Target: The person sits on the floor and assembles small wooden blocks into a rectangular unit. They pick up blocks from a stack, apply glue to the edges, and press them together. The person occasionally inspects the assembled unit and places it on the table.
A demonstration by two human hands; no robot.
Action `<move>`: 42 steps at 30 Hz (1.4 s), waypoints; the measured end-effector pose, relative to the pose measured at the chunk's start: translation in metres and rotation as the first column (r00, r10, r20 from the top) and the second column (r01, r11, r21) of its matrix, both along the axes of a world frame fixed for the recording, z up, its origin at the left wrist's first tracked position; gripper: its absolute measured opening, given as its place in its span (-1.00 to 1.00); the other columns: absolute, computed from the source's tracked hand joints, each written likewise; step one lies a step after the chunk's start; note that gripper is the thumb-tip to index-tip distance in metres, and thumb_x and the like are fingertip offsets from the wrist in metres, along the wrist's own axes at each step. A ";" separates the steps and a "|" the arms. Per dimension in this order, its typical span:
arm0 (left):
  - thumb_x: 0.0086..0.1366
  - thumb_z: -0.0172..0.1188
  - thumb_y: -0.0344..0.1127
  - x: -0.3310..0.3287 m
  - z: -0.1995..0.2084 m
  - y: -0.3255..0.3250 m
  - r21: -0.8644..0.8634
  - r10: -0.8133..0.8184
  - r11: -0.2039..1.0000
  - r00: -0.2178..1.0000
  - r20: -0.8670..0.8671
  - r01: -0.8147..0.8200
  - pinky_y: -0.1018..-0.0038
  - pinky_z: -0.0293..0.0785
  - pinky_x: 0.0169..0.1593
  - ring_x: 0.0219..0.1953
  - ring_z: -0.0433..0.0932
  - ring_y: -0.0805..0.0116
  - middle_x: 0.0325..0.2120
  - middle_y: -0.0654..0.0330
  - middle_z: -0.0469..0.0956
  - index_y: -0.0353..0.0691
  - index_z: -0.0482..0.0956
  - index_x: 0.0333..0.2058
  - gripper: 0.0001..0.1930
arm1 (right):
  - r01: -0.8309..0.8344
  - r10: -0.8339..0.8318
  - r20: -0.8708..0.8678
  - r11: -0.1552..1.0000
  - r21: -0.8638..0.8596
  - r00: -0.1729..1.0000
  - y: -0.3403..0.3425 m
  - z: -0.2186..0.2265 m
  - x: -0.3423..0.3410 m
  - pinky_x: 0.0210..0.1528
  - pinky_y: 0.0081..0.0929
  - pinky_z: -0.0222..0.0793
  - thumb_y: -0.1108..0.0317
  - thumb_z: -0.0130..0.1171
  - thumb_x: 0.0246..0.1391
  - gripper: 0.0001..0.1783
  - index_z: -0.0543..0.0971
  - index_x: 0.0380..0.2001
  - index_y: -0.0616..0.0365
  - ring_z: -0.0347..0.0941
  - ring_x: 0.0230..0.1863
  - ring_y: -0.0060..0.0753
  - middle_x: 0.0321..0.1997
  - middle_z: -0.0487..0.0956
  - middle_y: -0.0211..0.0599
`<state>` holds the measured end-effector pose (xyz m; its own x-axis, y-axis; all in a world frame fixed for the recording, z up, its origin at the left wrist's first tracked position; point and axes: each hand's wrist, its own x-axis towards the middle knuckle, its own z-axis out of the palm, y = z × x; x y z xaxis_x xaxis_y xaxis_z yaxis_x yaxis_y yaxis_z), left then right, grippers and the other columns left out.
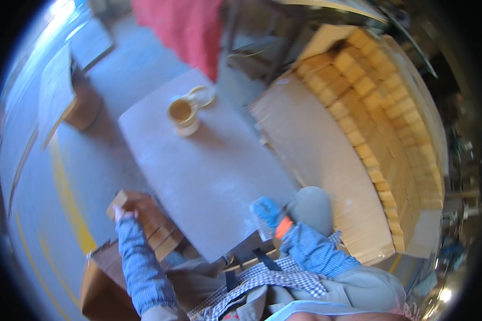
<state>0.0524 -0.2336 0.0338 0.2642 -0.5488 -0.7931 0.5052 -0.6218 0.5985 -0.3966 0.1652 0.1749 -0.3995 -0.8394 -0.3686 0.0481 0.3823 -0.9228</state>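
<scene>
My left hand (pixel 125 213), bare below a blue checked sleeve, reaches out at the left, its fingers closed on a light brown block (pixel 120 200). Right beside it are several similar brown blocks (pixel 158 224) in a row. In a blue glove with an orange cuff, my right hand (pixel 269 212) is closed by my knee at the board's near right edge. A flat, pale, see-through piece (pixel 262 227) sticks out under its fingers; blur hides its kind. Between the hands lies a large grey board (pixel 214 176), on which an open tub (pixel 186 127) of tan stuff stands.
A round lid (pixel 203 96) lies behind the tub. At the right, a big cardboard box (pixel 326 125) has stacked rows of yellowish blocks (pixel 377 101) along its far side. An open carton (pixel 99 283) sits at the lower left. Red cloth (pixel 185 32) hangs beyond the board.
</scene>
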 end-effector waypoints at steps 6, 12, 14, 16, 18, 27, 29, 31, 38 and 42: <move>0.49 0.01 0.16 -0.104 0.121 0.070 -0.230 -0.049 0.963 0.929 0.368 0.142 0.24 0.42 0.05 0.01 0.43 0.22 0.07 0.16 0.43 -0.25 0.31 0.19 -0.41 | 0.125 -0.108 0.106 0.977 -0.171 0.989 -0.005 0.025 0.013 -0.19 -0.50 0.44 0.27 0.24 0.29 -0.84 0.56 -0.30 0.12 0.40 -0.28 -0.64 -0.35 0.55 -0.49; 0.53 0.04 -0.12 -0.322 0.270 0.179 -0.639 -0.425 0.460 0.785 0.451 0.616 0.44 0.41 -0.01 -0.06 0.46 0.43 -0.15 0.28 0.48 -0.13 0.49 0.00 -0.75 | -0.135 -0.359 -0.698 0.827 -0.546 0.619 0.023 0.118 -0.061 -0.10 -0.43 0.49 0.40 0.13 0.34 -0.89 0.59 -0.16 0.15 0.53 -0.23 -0.44 -0.25 0.58 -0.34; 0.51 0.09 -0.15 -0.397 0.312 0.196 -0.704 -0.575 0.222 0.674 0.465 0.675 0.41 0.43 0.06 -0.02 0.47 0.43 -0.08 0.25 0.50 -0.18 0.52 0.03 -0.72 | -0.238 -0.532 -0.847 0.823 -0.515 -0.006 0.038 0.155 -0.118 -0.10 -0.42 0.49 0.37 0.10 0.36 -0.88 0.58 -0.14 0.13 0.53 -0.21 -0.44 -0.23 0.59 -0.33; 0.49 0.09 -0.22 -0.469 0.346 0.202 -0.756 -0.628 -0.004 0.586 0.511 0.655 0.41 0.44 0.05 -0.05 0.47 0.42 -0.11 0.25 0.49 -0.23 0.51 0.03 -0.73 | 0.364 -0.385 0.084 0.749 -0.554 0.919 0.053 0.189 -0.182 -0.17 -0.41 0.49 0.22 0.14 0.35 -0.81 0.54 -0.14 0.10 0.54 -0.22 -0.44 -0.19 0.61 -0.29; 0.53 0.04 -0.04 -0.538 0.372 0.195 -0.650 -0.640 -0.169 0.418 0.644 0.741 0.35 0.43 0.15 0.12 0.48 0.32 0.04 0.14 0.51 -0.26 0.45 0.15 -0.57 | 0.560 -0.573 0.220 0.525 -0.641 0.789 0.064 0.216 -0.243 -0.18 -0.44 0.49 0.15 0.14 0.37 -0.76 0.56 -0.19 0.10 0.53 -0.21 -0.48 -0.15 0.62 -0.33; 0.54 -0.18 0.23 -0.764 0.399 0.164 -0.546 -0.535 -0.343 0.319 0.782 0.764 0.32 0.08 0.42 0.37 0.25 0.18 0.28 0.03 0.37 -0.30 0.29 0.34 -0.28 | 0.691 -0.803 0.129 0.405 -0.598 0.582 0.043 0.228 -0.410 -0.15 -0.62 0.38 0.13 0.24 0.30 -0.74 0.63 -0.13 0.06 0.41 -0.24 -0.67 -0.27 0.56 -0.59; 0.53 -0.21 0.23 -0.799 0.395 0.158 -0.615 -0.627 -0.311 0.329 0.706 0.725 0.31 0.06 0.44 0.40 0.21 0.03 0.31 -0.11 0.32 -0.44 0.24 0.34 -0.22 | 0.759 -0.790 0.189 0.448 -0.472 0.583 0.031 0.218 -0.428 -0.09 -0.59 0.43 0.11 0.29 0.27 -0.69 0.64 -0.05 0.05 0.50 -0.17 -0.65 -0.18 0.62 -0.57; 0.53 -0.26 0.24 -0.822 0.391 0.156 -0.623 -0.677 -0.300 0.298 0.672 0.723 0.27 0.10 0.42 0.41 0.21 -0.02 0.33 -0.18 0.29 -0.48 0.20 0.35 -0.19 | 0.751 -0.786 0.248 0.368 -0.548 0.566 0.018 0.208 -0.440 -0.14 -0.62 0.42 0.12 0.30 0.27 -0.71 0.63 -0.07 0.04 0.50 -0.18 -0.65 -0.20 0.62 -0.58; 0.51 -0.08 0.13 -0.819 0.399 0.180 -0.512 -0.716 -0.255 0.196 0.670 0.821 0.25 0.26 0.26 0.15 0.42 0.03 0.10 -0.11 0.46 -0.43 0.37 0.12 -0.38 | 0.775 -0.760 0.445 0.119 -0.620 0.473 0.000 0.199 -0.445 -0.13 -0.60 0.44 0.13 0.23 0.32 -0.73 0.57 -0.08 0.06 0.50 -0.16 -0.65 -0.16 0.61 -0.52; 0.50 0.06 -0.01 -0.742 0.401 0.218 -0.696 -0.699 -0.122 0.437 0.566 0.707 0.33 0.29 0.19 0.04 0.43 0.18 -0.03 -0.01 0.48 -0.39 0.37 0.04 -0.53 | 0.657 -0.565 0.485 0.140 -0.741 0.668 0.021 0.210 -0.410 0.24 -0.38 0.40 0.46 0.20 0.25 -0.55 0.50 0.19 0.26 0.51 0.20 -0.26 0.17 0.60 -0.18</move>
